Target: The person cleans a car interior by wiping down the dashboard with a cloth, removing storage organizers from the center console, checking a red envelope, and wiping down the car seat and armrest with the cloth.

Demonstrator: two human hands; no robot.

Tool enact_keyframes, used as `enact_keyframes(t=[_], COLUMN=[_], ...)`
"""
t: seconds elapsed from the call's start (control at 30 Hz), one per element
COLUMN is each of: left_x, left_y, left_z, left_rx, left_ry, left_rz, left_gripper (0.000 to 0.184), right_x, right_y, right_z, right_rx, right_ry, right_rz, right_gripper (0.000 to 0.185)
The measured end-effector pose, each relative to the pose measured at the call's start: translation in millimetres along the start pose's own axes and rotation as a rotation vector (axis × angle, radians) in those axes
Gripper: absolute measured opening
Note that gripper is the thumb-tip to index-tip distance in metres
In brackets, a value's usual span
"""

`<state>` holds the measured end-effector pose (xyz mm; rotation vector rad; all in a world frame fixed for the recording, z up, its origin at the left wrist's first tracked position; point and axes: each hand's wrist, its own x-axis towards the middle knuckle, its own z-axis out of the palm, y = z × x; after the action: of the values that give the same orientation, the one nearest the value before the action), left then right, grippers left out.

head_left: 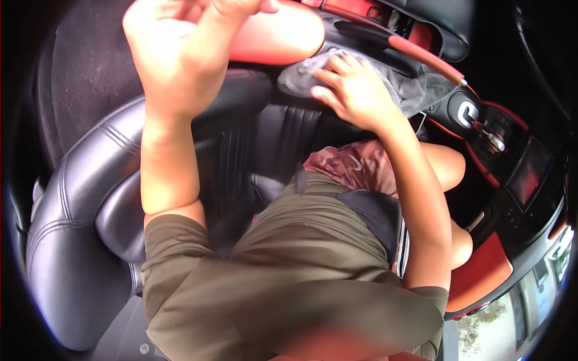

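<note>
My right hand (pixel 355 87) is on a crumpled grey cloth (pixel 295 75), its fingers bent over the fabric and its thumb to the left. The cloth lies against the side of the seat and trails right along the centre console. My left hand (pixel 180 51) is raised at the top left, strongly lit. Its fingers are partly cut off by the upper edge, so what they hold, if anything, is hidden. Close beside it is a rounded red padded surface (pixel 277 36), overexposed in places.
A black leather car seat (pixel 78 198) fills the left side. To the right are a red-trimmed handle (pixel 424 57), a gear lever (pixel 494 138) and a dashboard screen (pixel 530 171). An orange-red door panel (pixel 481 274) lies at the lower right.
</note>
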<state>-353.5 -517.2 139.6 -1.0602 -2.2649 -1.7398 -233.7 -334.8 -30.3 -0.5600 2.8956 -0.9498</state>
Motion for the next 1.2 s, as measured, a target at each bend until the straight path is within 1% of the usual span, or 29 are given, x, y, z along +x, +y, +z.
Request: enact_keyframes(t=[0.07, 0.1, 0.2, 0.3, 0.37, 0.43, 0.5, 0.53, 0.57, 0.6, 0.63, 0.67, 0.7, 0.73, 0.77, 0.8, 0.83, 0.87, 0.9, 0.93, 1.0, 1.07, 1.1, 1.2], left_x=[-1, -1, -2, -3, 0, -4, -8, -9, -10, -9, -9, -9, -9, -6, -5, -5, -6, -5, -3, 0, 0, 6, 12, 14], left_y=[-10, -15, -19, -28, -36, -33, -13, 0, 14, -15, -15, -15, -15, -7, -5, -2, -12, -18, -25, -31, -36, -32, -33, -59], left_z=[-4, -7, -6, -5, -7, -7, -2, 0, 2, 2, 4, 5, 6, 5, 5, 6, 9, 4, 0, -9, -8, -5, -11, -9], left_rx=[-0.093, -0.139, -0.136, -0.153, -0.182, -0.165, -0.125, -0.119, -0.114, -0.044, 0.019, 0.082, 0.144, 0.231, 0.245, 0.26, 0.213, 0.216, 0.219, 0.522, 0.572, 0.462, 0.545, 0.392], left_ry=[0.012, 0.016, 0.068, 0.086, 0.051, 0.008, -0.009, -0.013, -0.018, -0.021, -0.021, -0.021, -0.019, -0.045, -0.052, -0.06, -0.046, -0.06, -0.074, -0.17, -0.109, -0.183, -0.197, -0.084], left_rz=[0.041, 0.061, 0.127, 0.195, 0.235, 0.195, 0.067, -0.004, -0.074, 0.039, 0.057, 0.074, 0.092, 0.134, 0.136, 0.139, 0.11, 0.089, 0.069, 0.26, 0.122, 0.026, -0.04, 0.035], left_gripper=[0.023, 0.025, 0.023, 0.02, 0.019, 0.018, 0.017, 0.017, 0.017, 0.017, 0.018, 0.019, 0.02, 0.02, 0.02, 0.021, 0.021, 0.023, 0.025, 0.029, 0.031, 0.031, 0.03, 0.025], right_x=[26, 27, 7, -26, -56, -94, -134, -144, -155, -168, -188, -194, -212, -127, -86, -69, -113, -162, -194, -209, -228, -234, -238, -280], right_y=[-10, -10, -2, 15, 36, 67, 96, 90, 85, 79, 82, 58, 43, -20, -58, -79, -62, -30, -3, 9, 21, 27, 21, 0], right_z=[6, 7, 1, -26, -39, -46, -57, -67, -72, -90, -103, -125, -144, -156, -160, -162, -153, -139, -126, -112, -93, -87, -89, -108], right_rx=[-0.117, -0.114, -0.119, -0.166, -0.132, -0.282, -0.117, -0.034, 0.192, 0.357, 0.551, 0.722, 0.976, 0.199, 0.2, -0.214, -0.033, 0.225, 0.443, 0.565, 0.703, 0.767, 0.77, 0.756], right_ry=[-0.115, -0.102, -0.067, -0.221, -0.191, -0.19, -0.175, -0.156, 0.0, 0.041, 0.19, 0.394, 0.714, 0.924, 0.939, 1.106, 1.139, 1.132, 1.045, 0.95, 0.805, 0.741, 0.736, 0.795], right_rz=[0.016, -0.005, -0.015, 0.211, 0.4, 0.51, 0.526, 0.699, 0.683, 0.787, 0.727, 0.797, 0.761, 1.38, 1.377, 1.926, 1.611, 1.207, 0.986, 0.889, 0.823, 0.774, 0.745, 0.696], right_gripper=[0.037, 0.037, 0.041, 0.044, 0.052, 0.057, 0.059, 0.053, 0.048, 0.043, 0.04, 0.04, 0.039, 0.039, 0.039, 0.039, 0.039, 0.038, 0.038, 0.038, 0.038, 0.038, 0.038, 0.038])
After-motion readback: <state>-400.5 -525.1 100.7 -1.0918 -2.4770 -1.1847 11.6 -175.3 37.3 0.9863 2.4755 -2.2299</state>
